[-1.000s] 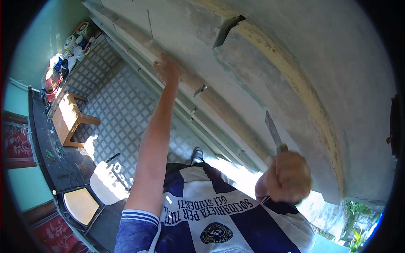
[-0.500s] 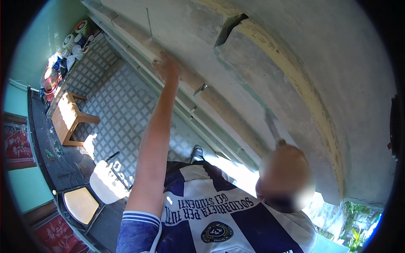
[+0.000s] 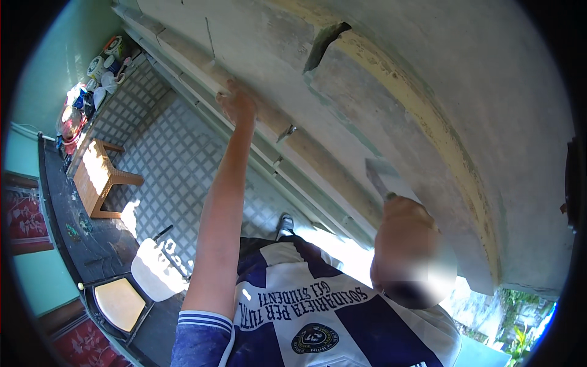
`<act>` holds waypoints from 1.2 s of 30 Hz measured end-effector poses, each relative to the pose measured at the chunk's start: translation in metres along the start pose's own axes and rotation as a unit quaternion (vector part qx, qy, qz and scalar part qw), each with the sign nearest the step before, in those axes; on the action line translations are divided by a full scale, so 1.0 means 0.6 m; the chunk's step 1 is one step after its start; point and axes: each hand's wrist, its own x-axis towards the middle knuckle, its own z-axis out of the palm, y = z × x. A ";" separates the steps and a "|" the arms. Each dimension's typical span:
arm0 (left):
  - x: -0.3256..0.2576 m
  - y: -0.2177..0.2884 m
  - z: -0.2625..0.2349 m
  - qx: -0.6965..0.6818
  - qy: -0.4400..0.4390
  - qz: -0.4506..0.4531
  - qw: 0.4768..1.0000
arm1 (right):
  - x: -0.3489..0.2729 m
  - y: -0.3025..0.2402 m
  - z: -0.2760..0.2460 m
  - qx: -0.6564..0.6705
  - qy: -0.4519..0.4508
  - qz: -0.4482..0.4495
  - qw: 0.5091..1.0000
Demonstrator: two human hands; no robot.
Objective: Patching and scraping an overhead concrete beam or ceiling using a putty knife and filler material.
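Note:
My left hand reaches up with the arm straight, its fingers resting on the pale ledge that runs along the wall. My right hand is blurred in the head view; it is closed around the handle of a flat metal scraper, whose blade lies against the grey plaster wall. A yellowish flaking band crosses the wall above the blade. A dark gouge shows higher up. My blue and white striped shirt fills the lower edge.
Far below lies a grey tiled floor with a wooden stool, several paint tins by the green wall, a white bucket and a dark tray. My shoe stands near the ledge. Greenery shows at the lower right.
My right hand has moved the scraper a little up and to the left along the plaster. My left hand has stayed on the ledge.

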 end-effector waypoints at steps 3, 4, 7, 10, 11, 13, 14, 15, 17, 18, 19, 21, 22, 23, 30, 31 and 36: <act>0.009 -0.005 0.002 0.002 0.004 0.001 1.000 | 0.018 -0.009 0.000 0.002 -0.054 0.033 0.998; 0.009 -0.007 0.003 0.007 0.005 0.002 1.000 | 0.027 -0.012 0.005 0.045 0.003 -0.009 0.999; 0.006 -0.001 0.003 -0.001 0.000 -0.002 1.000 | 0.011 -0.002 0.024 0.071 0.063 0.013 0.995; 0.002 0.004 0.001 -0.015 -0.008 0.001 1.000 | 0.014 -0.017 0.023 0.081 0.081 0.062 0.992; 0.003 0.006 -0.001 -0.014 -0.008 0.002 1.000 | 0.018 -0.023 0.020 0.108 0.095 0.045 0.989; -0.005 0.008 -0.002 -0.013 -0.017 0.003 1.000 | 0.020 -0.006 0.010 0.031 0.030 -0.015 0.999; -0.006 0.008 -0.003 -0.014 -0.019 0.003 1.000 | 0.015 -0.005 0.014 0.024 0.023 0.023 0.999; 0.002 0.007 -0.005 -0.008 -0.014 0.006 1.000 | 0.012 -0.003 0.021 0.021 0.017 0.060 0.998; 0.011 0.000 -0.005 -0.004 -0.008 0.012 1.000 | 0.019 -0.013 0.009 0.089 0.032 -0.028 0.995; 0.006 0.000 -0.002 -0.002 -0.008 0.010 1.000 | 0.021 -0.012 0.006 0.057 0.024 -0.031 0.998; 0.001 0.001 0.000 -0.001 -0.009 0.009 1.000 | 0.022 -0.009 0.005 0.026 0.015 -0.035 0.999; -0.004 0.004 0.000 -0.004 -0.015 0.003 1.000 | 0.017 -0.008 0.019 0.024 0.020 0.035 0.999; 0.002 0.005 -0.003 -0.007 -0.013 0.000 1.000 | 0.013 -0.004 0.029 0.030 0.027 0.105 0.994; 0.005 0.003 -0.004 -0.008 -0.009 0.002 1.000 | 0.013 -0.007 0.030 0.034 0.029 0.104 0.994; 0.009 -0.008 0.002 -0.009 -0.003 0.002 1.000 | 0.023 -0.017 0.025 -0.006 0.045 0.049 0.998; 0.012 -0.009 0.002 -0.013 -0.004 0.001 1.000 | 0.020 -0.014 0.023 -0.005 0.045 0.049 0.998; 0.004 0.000 0.001 -0.011 -0.008 0.000 1.000 | 0.008 -0.007 0.007 0.000 0.028 0.052 0.998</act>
